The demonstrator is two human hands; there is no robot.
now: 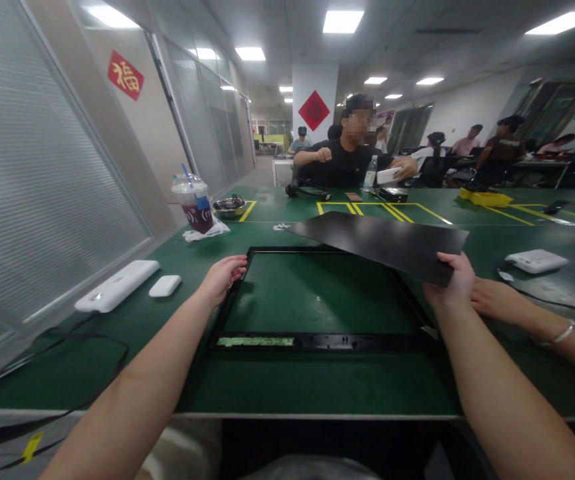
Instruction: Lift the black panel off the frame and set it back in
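i hold the black sheet [382,243] up in my right hand [450,280]. my left hand [222,275] rests open on the frame [317,341]. next i think the sheet needs lining up.

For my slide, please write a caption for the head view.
Right hand lifts a black panel off a black frame; left hand steadies it.

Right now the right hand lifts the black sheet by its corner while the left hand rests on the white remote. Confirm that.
Not quite. In the head view the left hand rests on the black frame's left edge, not the white remote, which lies apart further left. The right hand does lift the black sheet by its corner.
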